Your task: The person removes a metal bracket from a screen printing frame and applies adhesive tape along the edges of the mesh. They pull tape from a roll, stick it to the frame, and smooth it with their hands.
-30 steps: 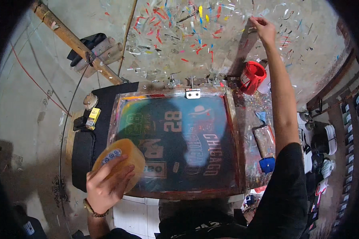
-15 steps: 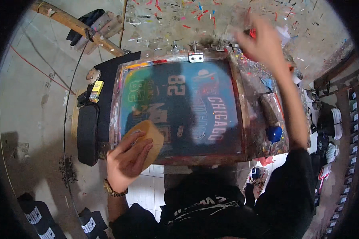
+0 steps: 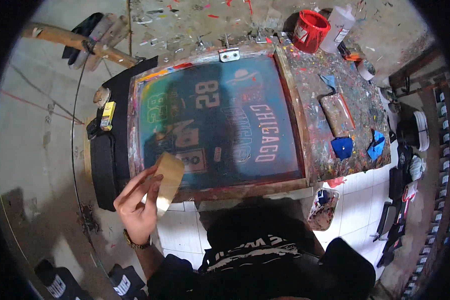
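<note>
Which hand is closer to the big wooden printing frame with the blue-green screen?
The left hand. It holds a tan roll of tape right at the near left corner of the wooden screen-printing frame. The right hand is out of view, so its place cannot be told.

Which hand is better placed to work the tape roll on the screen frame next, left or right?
Left, most likely. The left hand already grips the tape roll at the near left corner of the screen frame. The right hand is out of view, so nothing shows it near the frame.
</note>
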### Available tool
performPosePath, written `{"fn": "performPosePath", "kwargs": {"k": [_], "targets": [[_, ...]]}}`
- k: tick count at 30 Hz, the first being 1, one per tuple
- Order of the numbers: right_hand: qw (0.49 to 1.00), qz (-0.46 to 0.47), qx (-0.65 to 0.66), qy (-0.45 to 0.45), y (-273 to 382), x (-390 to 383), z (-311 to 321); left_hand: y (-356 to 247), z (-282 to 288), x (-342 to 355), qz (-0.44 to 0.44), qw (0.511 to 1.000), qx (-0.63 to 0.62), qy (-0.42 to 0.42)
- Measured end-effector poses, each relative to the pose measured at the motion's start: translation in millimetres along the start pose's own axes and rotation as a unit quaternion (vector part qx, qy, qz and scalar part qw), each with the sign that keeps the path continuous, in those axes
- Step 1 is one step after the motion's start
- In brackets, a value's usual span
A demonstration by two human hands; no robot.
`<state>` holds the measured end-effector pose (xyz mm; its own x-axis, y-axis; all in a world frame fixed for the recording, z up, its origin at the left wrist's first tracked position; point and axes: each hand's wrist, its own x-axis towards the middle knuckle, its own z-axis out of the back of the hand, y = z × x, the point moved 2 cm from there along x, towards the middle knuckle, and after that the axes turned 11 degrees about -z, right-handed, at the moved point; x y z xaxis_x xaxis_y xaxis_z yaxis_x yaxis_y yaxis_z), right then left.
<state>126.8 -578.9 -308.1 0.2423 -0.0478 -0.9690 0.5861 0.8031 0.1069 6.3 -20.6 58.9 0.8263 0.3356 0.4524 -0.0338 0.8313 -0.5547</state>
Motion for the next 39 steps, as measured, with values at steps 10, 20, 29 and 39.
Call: {"fn": "performPosePath", "kwargs": {"k": [10, 20, 29, 39], "targets": [[0.998, 0.014, 0.04, -0.053, 43, 17, 23, 11, -34, 85, 0.058, 0.997, -0.001, 0.06], [0.996, 0.08, 0.005, -0.04, 83, 41, 19, 3, -51, 41, 0.068, 0.998, 0.001, -0.007], [0.842, 0.434, -0.28, 0.154, 187, -254, 71, -13, -28, -34, 0.063, 0.992, 0.006, -0.107], [0.611, 0.658, -0.405, -0.172, 365, -215, -60, -20, -34, -47, 0.048, 0.991, -0.017, -0.126]]}}
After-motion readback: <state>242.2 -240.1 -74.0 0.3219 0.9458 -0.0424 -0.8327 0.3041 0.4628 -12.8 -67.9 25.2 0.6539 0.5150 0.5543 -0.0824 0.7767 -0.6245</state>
